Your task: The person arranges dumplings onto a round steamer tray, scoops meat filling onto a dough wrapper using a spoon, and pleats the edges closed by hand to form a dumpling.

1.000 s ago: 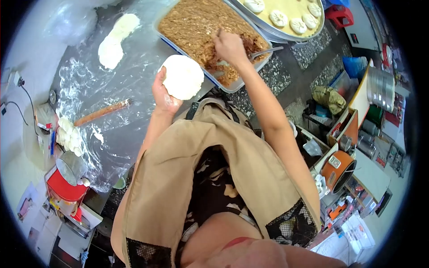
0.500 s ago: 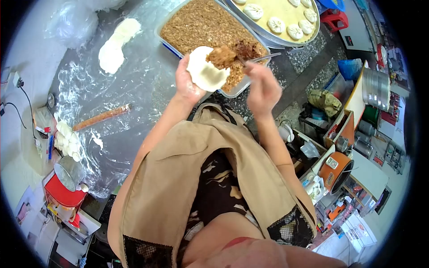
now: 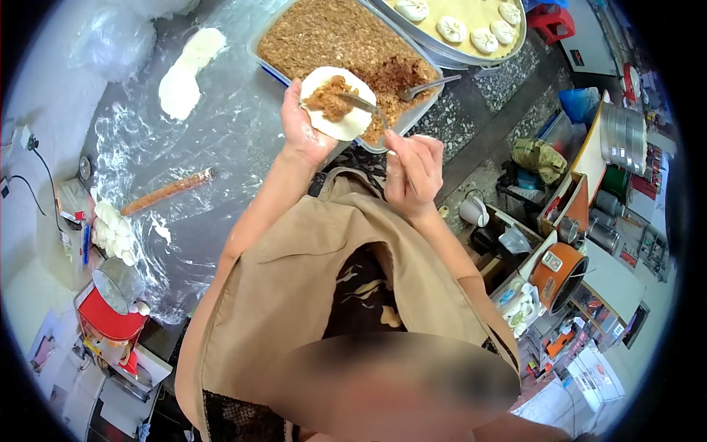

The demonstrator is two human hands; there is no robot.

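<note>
My left hand (image 3: 303, 127) cups a round white dough wrapper (image 3: 350, 127), its fingers underneath mostly hidden. Brown minced filling (image 3: 328, 100) lies on the wrapper's middle. Pinched in my right hand (image 3: 416, 171) is a thin metal spatula (image 3: 360, 102), whose far end presses into that filling. Just beyond both hands, a clear plastic tub (image 3: 434, 97) holds a large mass of brown filling (image 3: 324, 37), darker and dug out toward its right end. A metal spoon (image 3: 433, 86) rests there, its handle over the rim.
Pleated buns (image 3: 451, 29) sit in a round steamer tray (image 3: 471, 62) at upper right. On the floured table (image 3: 221, 140) lie flattened dough rounds (image 3: 184, 77), a rolling pin (image 3: 168, 191) and several dough pieces (image 3: 112, 232). A red stool (image 3: 551, 23) stands beyond the steamer.
The lump of filling has gone from the wrapper's right edge onto its middle. My right hand has moved down and slightly left, with the spatula now reaching across the wrapper.
</note>
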